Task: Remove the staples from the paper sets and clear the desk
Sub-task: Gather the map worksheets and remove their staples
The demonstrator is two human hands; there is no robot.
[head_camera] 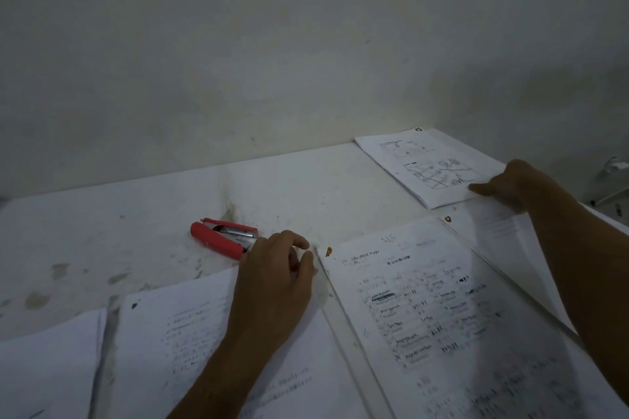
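I am logging the light, floppy stapled paper set (442,309) lying lower right on the desk (136,231), best pinched near its staple (328,251), left hand (272,279) loosely curled beside it grasping nothing, right hand (510,185) pinching another sheet (503,231).

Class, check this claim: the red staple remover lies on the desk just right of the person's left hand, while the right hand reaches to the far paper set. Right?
Not quite. In the head view the red staple remover lies just left of the left hand, not right. The right hand does reach the far paper set.

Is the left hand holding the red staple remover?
No: the left hand rests on the papers beside the red staple remover, which lies on the desk ungripped.
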